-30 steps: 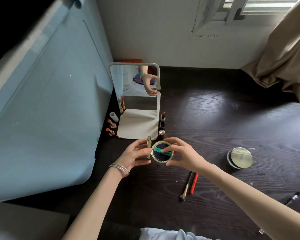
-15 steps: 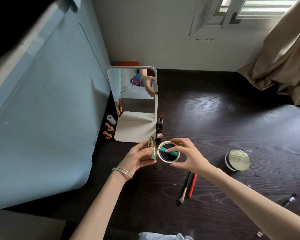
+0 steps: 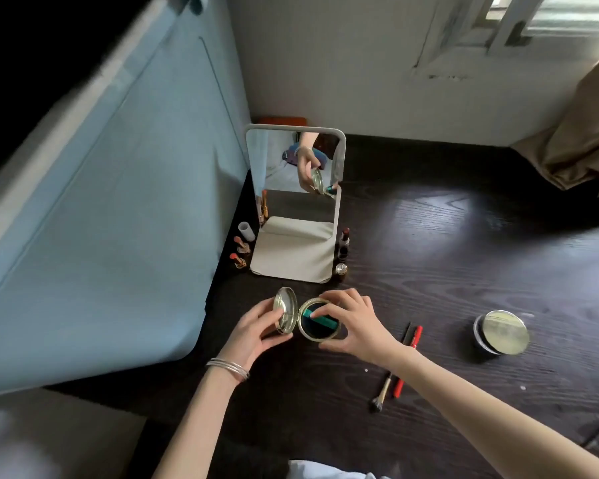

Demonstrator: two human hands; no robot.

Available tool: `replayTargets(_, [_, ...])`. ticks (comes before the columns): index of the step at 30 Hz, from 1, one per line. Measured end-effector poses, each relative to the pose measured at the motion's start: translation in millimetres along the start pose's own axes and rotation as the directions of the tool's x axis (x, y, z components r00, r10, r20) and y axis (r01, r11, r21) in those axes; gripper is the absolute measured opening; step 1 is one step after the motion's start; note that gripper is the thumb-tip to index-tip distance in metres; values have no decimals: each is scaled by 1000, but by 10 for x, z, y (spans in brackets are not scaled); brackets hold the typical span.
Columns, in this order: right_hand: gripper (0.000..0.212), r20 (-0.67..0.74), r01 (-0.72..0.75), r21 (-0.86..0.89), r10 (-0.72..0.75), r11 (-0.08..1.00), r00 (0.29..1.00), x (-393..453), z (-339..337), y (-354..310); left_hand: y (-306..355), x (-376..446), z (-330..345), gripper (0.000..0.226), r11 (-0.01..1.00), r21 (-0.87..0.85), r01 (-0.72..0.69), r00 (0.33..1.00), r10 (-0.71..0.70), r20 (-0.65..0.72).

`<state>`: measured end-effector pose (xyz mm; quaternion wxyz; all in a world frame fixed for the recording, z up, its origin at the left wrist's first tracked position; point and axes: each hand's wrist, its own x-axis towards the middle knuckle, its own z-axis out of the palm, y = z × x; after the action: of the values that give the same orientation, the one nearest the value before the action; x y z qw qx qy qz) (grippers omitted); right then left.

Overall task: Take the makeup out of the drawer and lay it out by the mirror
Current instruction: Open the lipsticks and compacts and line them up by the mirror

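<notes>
A round gold compact (image 3: 317, 331) lies open on the dark wooden table just in front of the standing mirror (image 3: 296, 167). My left hand (image 3: 255, 331) holds its raised lid (image 3: 285, 314) by the edge. My right hand (image 3: 355, 321) curls around the base, fingertips on a teal strip (image 3: 322, 319) across the dark inside. Open lipsticks (image 3: 241, 250) stand left of the mirror's base. A dark lipstick (image 3: 344, 238) and a small bottle (image 3: 341, 269) stand at its right.
A brush (image 3: 381, 392) and a red pencil (image 3: 408, 361) lie right of my right wrist. A round tin with a shiny lid (image 3: 502, 331) sits further right. A light blue panel (image 3: 101, 219) borders the table's left; a curtain (image 3: 574, 140) hangs at the back right.
The compact's lid has swung further open to the left in my left hand. My right fingers have slid along the teal strip. The camera has tilted slightly.
</notes>
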<state>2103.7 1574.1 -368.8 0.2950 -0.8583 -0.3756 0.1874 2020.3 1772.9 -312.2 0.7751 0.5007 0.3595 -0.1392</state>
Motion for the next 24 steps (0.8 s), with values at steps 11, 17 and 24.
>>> replayTargets(11, [52, -121, -133, 29, 136, 991, 983, 474, 622, -577, 66, 230, -437, 32, 836, 538, -105, 868, 341, -361])
replayTargets(17, [55, -159, -199, 36, 202, 979, 966, 572, 844, -708, 136, 255, -454, 41, 669, 743, -5, 771, 476, -423])
replayTargets(24, [58, -109, -197, -11, 195, 980, 975, 678, 926, -751, 116, 314, -525, 36, 569, 823, -3, 688, 598, -411])
